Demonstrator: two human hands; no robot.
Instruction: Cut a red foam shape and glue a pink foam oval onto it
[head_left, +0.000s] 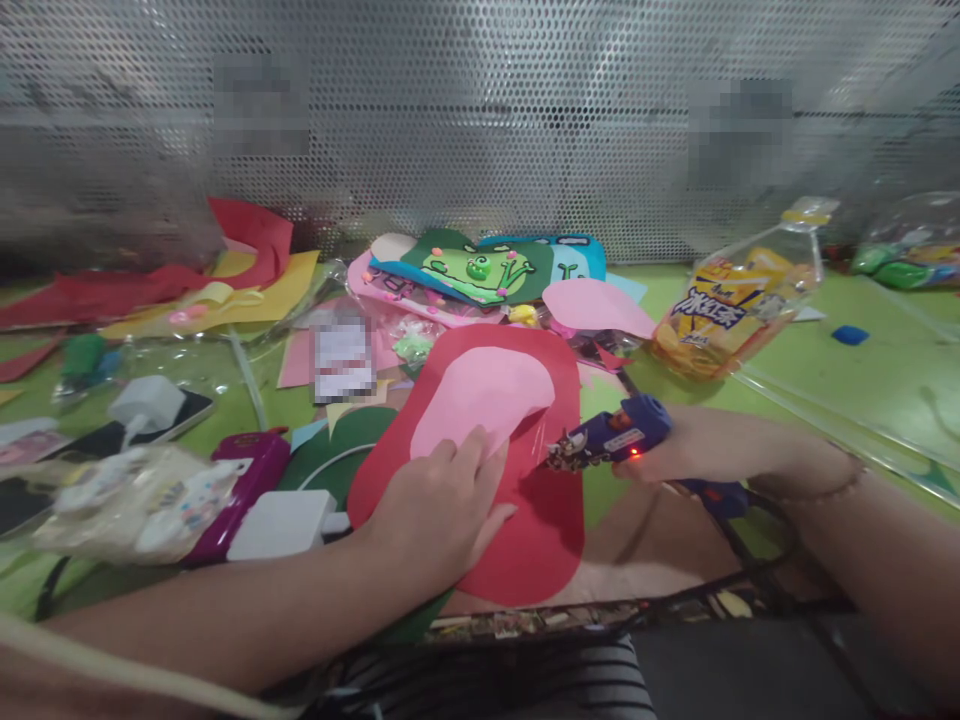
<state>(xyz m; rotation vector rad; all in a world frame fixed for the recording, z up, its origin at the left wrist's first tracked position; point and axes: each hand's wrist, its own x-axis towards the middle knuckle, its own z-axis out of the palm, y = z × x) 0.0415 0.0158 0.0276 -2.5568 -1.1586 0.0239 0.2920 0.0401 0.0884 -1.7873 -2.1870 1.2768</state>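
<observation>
My left hand [442, 495] lies flat on a pink foam or paper shape [480, 390], with its fingers stretched and the thumb apart. The pink shape rests on a larger red rounded sheet [517, 545], and its right edge curls up off the red. In my right hand [660, 455] is a blue hot glue gun [630, 430] with a red light glowing on its side. Its nozzle points left, close above the red sheet near the pink shape's curled edge. Whether the tip touches the red sheet I cannot tell. My right fingers are partly hidden by the gun.
A green and blue monster craft [480, 270] lies at the back against a perforated metal panel [480, 120]. A drink bottle [735, 290] stands at the right. Along the left are a white charger [281, 525], a purple case [244, 480], a plastic bag [135, 505] and red scraps [112, 290].
</observation>
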